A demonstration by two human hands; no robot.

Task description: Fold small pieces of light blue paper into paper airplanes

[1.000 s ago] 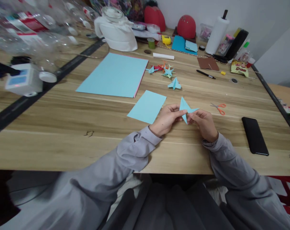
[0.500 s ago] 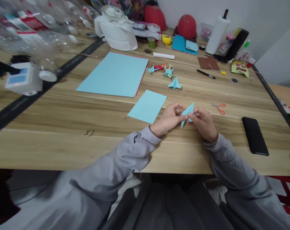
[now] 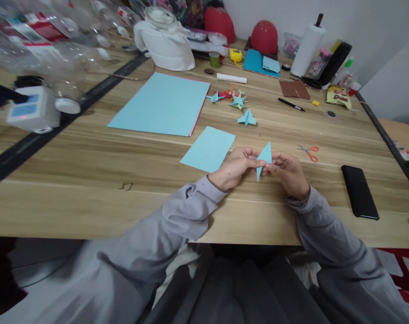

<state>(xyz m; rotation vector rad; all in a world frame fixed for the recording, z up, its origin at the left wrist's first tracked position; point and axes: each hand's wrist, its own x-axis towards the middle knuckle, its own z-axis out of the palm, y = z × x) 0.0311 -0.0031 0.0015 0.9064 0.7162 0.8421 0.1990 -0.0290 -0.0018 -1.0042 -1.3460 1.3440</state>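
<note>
Both hands pinch a small folded piece of light blue paper [image 3: 265,154], pointed at its top and bottom. My left hand [image 3: 236,167] grips its left side, thumb in front. From the right, my right hand [image 3: 287,173] holds the lower right part between thumb and fingers, the fingertips partly hidden. A flat light blue sheet [image 3: 208,148] lies just left of my left hand. Beyond the hands sits a blue folded paper shape [image 3: 247,117], with a small pile of coloured folded shapes [image 3: 238,100] behind it.
A stack of large blue sheets [image 3: 160,105] lies at the left. Orange-handled scissors [image 3: 312,153] and a black phone [image 3: 360,192] are on the right. Farther back are a black pen [image 3: 291,104], a brown paper piece [image 3: 294,89] and a paper roll [image 3: 306,50]. Plastic bottles crowd the back left.
The folded paper has turned slightly and now shows a narrower, smoother face. My fingers have shifted a little on it; both hands still grip it.
</note>
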